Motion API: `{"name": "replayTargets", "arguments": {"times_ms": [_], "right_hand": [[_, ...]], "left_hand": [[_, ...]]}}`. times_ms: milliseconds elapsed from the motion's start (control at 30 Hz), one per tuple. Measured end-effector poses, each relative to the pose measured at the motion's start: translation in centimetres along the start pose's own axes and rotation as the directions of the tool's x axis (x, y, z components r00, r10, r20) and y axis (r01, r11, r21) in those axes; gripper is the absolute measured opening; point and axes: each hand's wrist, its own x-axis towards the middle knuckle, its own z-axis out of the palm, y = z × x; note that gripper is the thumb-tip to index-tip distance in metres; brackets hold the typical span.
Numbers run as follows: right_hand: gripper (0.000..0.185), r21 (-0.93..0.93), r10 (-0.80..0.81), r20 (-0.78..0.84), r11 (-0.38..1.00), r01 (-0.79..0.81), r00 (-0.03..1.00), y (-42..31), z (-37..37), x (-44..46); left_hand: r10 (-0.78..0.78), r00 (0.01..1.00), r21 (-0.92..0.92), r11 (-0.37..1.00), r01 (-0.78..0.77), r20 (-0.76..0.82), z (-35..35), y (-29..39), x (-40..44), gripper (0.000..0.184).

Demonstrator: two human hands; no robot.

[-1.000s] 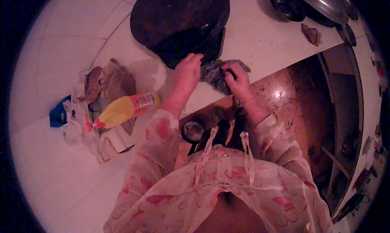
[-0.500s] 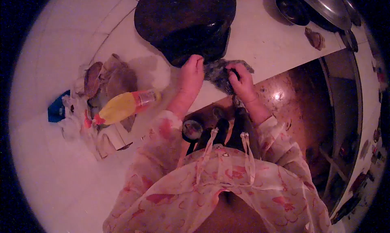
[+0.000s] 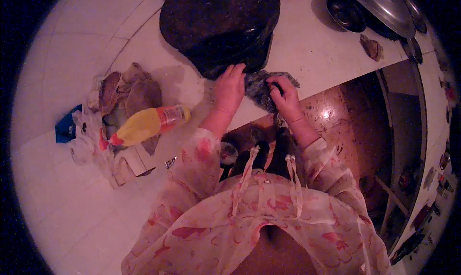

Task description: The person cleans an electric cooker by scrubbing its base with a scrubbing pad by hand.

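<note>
My left hand (image 3: 229,90) is closed, its fingers together at the near edge of a large blackened, rounded object (image 3: 221,23), perhaps an upturned pot. What its fingertips hold is hidden. To its right, my right hand (image 3: 284,96) is curled with thumb and forefinger pinched on a crumpled grey, fuzzy piece of material (image 3: 261,90). This piece lies on the pale counter (image 3: 317,54) between both hands, in front of the blackened object. I cannot tell whether it is cloth or scouring wool.
On the left lie a yellow bottle with a red cap (image 3: 144,126), several brown crumpled pieces (image 3: 144,95), clear plastic (image 3: 84,152) and a blue packet (image 3: 67,126). Back right are a small black bowl (image 3: 345,13) and a large metal lid (image 3: 384,6). The counter edge borders a brown floor (image 3: 331,126).
My left hand has shifted slightly right, its fingers now reaching over the near edge of the blackened object. The right hand has hardly moved on the grey material.
</note>
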Motion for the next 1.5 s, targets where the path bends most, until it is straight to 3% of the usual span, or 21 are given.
{"name": "replayTargets", "arguments": {"times_ms": [267,333,467,533,633,1033,1133,1233,1500], "right_hand": [[0.018,-0.001,0.007,-0.004,1.0,-0.007,1.0,0.7,-0.1,0.0],[0.018,-0.017,-0.016,0.009,1.0,0.016,1.0,0.8,-0.2,0.0],[0.018,-0.024,-0.032,0.017,0.999,0.033,0.999,1.2,-0.2,0.1],[0.018,-0.031,-0.049,0.024,0.998,0.05,0.998,1.2,-0.3,0.1],[0.019,-0.015,-0.05,0.024,0.999,0.05,0.998,1.9,-0.1,0.2],[0.021,-0.02,-0.007,0.071,1.0,0.008,0.997,2.2,-0.5,0.0],[0.022,-0.02,-0.018,0.075,1.0,0.019,0.997,2.5,-0.6,0.0],[0.022,-0.021,0.017,0.07,1.0,-0.016,0.997,2.3,-0.4,-0.1],[0.021,-0.038,0.002,0.062,0.999,0.0,0.998,1.5,-1.1,0.1]], "left_hand": [[-0.04,0.999,-0.12,0.992,0.04,0.003,0.8,-0.6,0.2,0.013],[-0.239,0.971,-0.286,0.928,0.238,0.034,0.6,-0.3,0.4,0.013],[-0.391,0.92,-0.321,0.871,0.372,0.007,1.0,0.2,1.4,0.021],[-0.483,0.871,-0.152,0.857,0.492,0.093,1.0,0.9,2.0,0.03],[-0.529,0.841,0.0,0.847,0.532,0.112,1.5,1.7,2.4,0.034],[-0.495,0.869,-0.066,0.867,0.493,-0.005,3.1,0.6,2.0,0.024],[-0.458,0.888,-0.153,0.875,0.459,0.044,2.8,0.3,1.8,0.031],[-0.522,0.851,-0.079,0.847,0.525,0.059,2.6,0.8,2.1,0.03],[-0.503,0.862,-0.05,0.861,0.506,0.055,2.7,1.3,2.2,0.032]]}}
